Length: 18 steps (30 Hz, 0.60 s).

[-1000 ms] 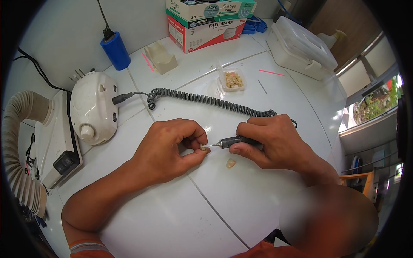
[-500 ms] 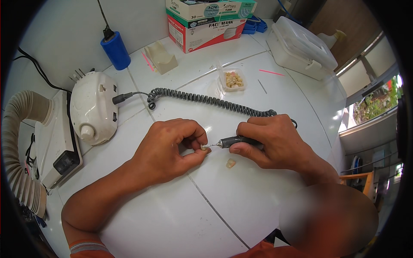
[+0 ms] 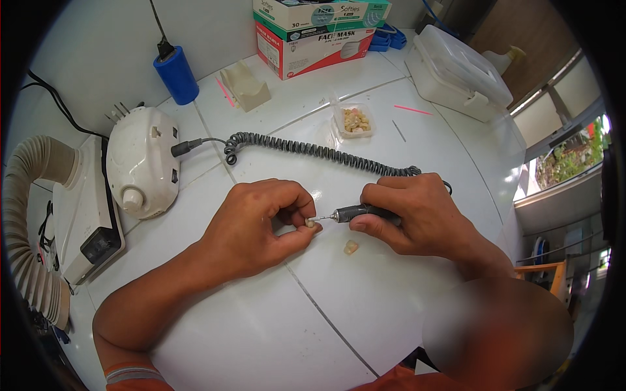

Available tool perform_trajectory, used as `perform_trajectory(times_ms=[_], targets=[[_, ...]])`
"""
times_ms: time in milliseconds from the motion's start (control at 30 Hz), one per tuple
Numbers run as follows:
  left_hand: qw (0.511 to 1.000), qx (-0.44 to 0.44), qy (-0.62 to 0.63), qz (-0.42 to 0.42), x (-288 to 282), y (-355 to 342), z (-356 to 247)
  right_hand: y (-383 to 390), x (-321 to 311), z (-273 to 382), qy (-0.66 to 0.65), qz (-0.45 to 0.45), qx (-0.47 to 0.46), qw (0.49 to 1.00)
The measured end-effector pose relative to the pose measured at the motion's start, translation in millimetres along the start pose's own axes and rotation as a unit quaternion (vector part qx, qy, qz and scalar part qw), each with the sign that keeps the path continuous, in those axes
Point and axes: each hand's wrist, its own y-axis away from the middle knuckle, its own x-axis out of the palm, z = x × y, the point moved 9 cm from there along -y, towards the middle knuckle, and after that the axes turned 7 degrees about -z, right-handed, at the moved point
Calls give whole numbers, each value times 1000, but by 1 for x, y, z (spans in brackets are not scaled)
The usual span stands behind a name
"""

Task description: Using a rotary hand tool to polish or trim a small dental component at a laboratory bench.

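Between the thumb and fingertips of my left hand (image 3: 264,218) is a small cream-coloured piece that looks like a dental crown (image 3: 310,223), partly hidden by the fingers. My right hand (image 3: 420,215) is closed round a black rotary handpiece (image 3: 355,213), held nearly level. Its thin metal bit (image 3: 324,217) points left and meets the tooth-like piece, or comes very near it. On the white tiled table, just below the handpiece, lies another small yellowish tooth-like piece (image 3: 351,247). A coiled black cord (image 3: 319,152) runs from the handpiece to the white control box (image 3: 142,163) at the left.
Beyond my hands stands a small clear tub (image 3: 355,120) with several tooth-like pieces. Mask boxes (image 3: 313,49), a cream holder (image 3: 246,88) and a blue cylinder (image 3: 176,76) line the back. A white lidded case (image 3: 460,72) sits back right; a ribbed hose (image 3: 29,195) bends down at far left.
The handpiece and right hand have shifted very slightly to the right, and the bit shows more plainly against the piece. Both grips stay the same.
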Motion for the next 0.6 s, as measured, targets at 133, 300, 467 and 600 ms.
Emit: perform_trajectory(times_ms=[133, 300, 467, 600], targets=[[1000, -3, 3, 0, 0, 0, 0, 0, -1, 0, 6, -4, 1, 1000], [1000, 5, 2, -2, 0, 0, -1, -1, -1, 0, 7, 11, 8, 1000], [1000, 4, 3, -2, 0, 0, -1, -1, -1, -1, 8, 15, 11, 1000], [1000, 4, 8, -3, 0, 0, -1, -1, -1, 0, 5, 7, 2, 1000]])
